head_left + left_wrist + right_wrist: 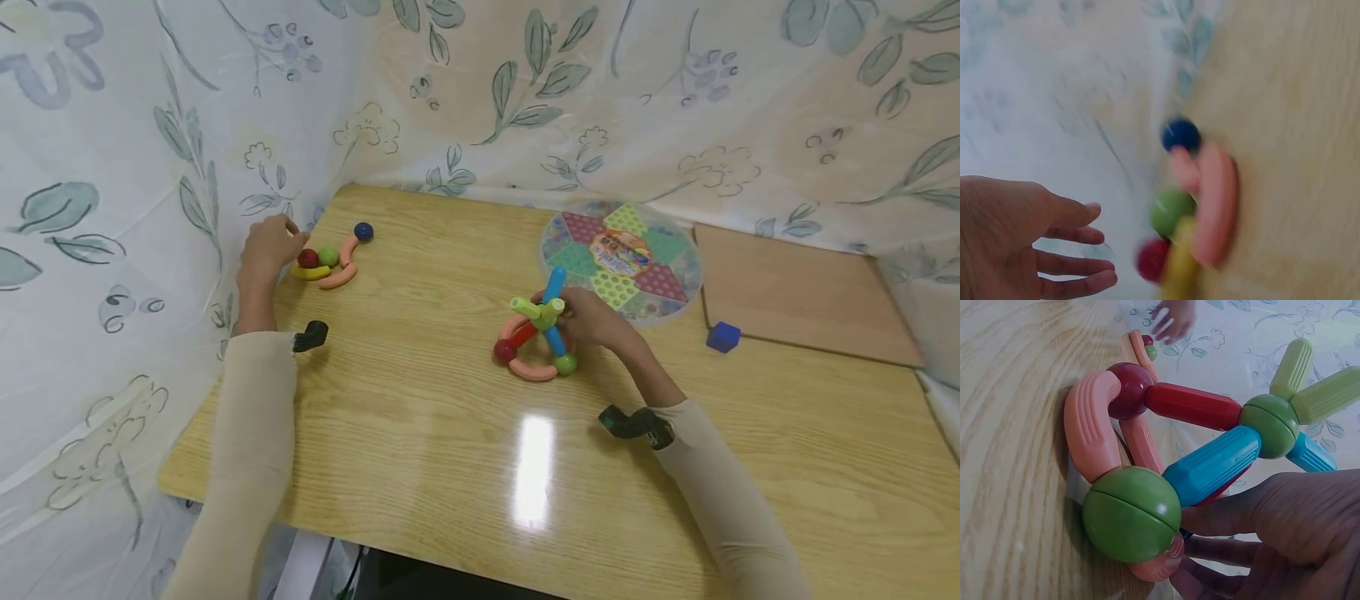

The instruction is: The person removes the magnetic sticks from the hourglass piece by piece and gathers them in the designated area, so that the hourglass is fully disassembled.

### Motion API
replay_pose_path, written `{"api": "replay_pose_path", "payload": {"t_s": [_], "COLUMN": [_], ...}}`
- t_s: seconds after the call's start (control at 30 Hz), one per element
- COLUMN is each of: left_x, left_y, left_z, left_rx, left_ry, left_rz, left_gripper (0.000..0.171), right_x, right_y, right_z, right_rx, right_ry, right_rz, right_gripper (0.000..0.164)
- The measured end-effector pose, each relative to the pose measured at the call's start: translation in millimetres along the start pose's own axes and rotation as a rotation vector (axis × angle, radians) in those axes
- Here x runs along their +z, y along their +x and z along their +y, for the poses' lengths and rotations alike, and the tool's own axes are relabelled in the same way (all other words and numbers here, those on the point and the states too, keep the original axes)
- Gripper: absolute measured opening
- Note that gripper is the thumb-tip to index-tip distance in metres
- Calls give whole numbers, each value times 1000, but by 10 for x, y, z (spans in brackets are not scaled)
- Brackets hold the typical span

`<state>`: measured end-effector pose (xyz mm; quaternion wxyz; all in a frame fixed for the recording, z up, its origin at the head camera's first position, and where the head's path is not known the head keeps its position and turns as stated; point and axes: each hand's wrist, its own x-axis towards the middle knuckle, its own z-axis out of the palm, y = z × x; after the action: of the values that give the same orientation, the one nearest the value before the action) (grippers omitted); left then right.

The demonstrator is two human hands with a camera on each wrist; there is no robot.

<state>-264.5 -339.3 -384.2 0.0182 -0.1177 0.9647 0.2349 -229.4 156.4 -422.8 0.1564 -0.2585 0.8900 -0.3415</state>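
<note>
A structure of magnetic building sticks and balls (542, 315) stands on the table, with curved pink sticks at its base and red, blue and light green sticks above. My right hand (592, 317) holds it from the right side. In the right wrist view, the thumb (1225, 512) lies by the blue stick (1216, 464) and the green ball (1132, 514); other fingertips are partly hidden behind the base. My left hand (272, 243), fingers apart and holding nothing, hovers beside a red ball (308, 258), a green ball (328, 256), a yellow curved stick (311, 272) and pink curved sticks (338, 277).
A dark blue ball (363, 232) touches the far pink stick. Behind the structure lies a round patterned game board (573, 257). At the right are a blue block (723, 337) and a brown wooden board (802, 292). Floral cloth (465, 100) hangs along the table's back and left edges.
</note>
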Motion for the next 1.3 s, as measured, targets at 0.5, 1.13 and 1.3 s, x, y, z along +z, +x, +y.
{"api": "replay_pose_path", "payload": {"t_s": [0.5,1.13,1.3], "left_x": [385,986,1018], "left_y": [-1013,-1045,-1000], "left_z": [2029,2612,2548], "left_rx": [951,1089,1080], "left_ry": [-125,-72,-102], "left_rz": [-534,-645,-663], "left_gripper": [48,10,12], "right_x": [-90,-277,-224], "right_y": [-60,-225,-237], "right_z": [30,153,144], "right_rx": [-16,-18,-20], "right_ry": [-83,-78,-43], "right_rz": [22,-11,-11], "right_gripper": [23,7,8]}}
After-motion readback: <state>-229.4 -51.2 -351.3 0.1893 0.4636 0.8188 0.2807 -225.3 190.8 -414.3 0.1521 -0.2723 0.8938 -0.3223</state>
